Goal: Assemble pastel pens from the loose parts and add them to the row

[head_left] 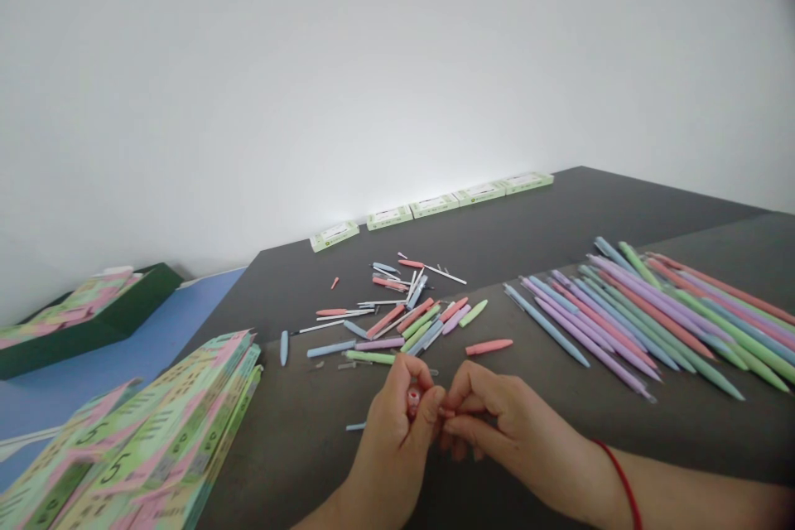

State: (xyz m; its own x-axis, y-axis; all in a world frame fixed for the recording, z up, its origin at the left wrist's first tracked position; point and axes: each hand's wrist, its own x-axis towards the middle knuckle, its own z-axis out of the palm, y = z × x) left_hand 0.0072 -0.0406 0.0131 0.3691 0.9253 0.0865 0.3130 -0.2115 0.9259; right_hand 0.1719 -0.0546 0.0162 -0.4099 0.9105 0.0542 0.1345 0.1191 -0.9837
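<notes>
Both hands meet low in the middle of the dark table [621,207]. My left hand [397,431] is curled shut around a small pink pen part [413,402], of which only the end shows between the fingers. My right hand [490,422], with a red string on the wrist, pinches at the same part, fingers pressed together. Just beyond the hands lies a scatter of loose pen parts [403,315] in pink, green, blue and lilac, with thin white refills. A single pink barrel [489,346] lies closest to my right hand.
Several finished pastel pens [652,315] lie in a row at the right. A stack of green-and-pink cards [142,439] fills the lower left. A dark green box [118,310] of cards stands on a blue surface at far left. Small green boxes [435,204] line the table's far edge.
</notes>
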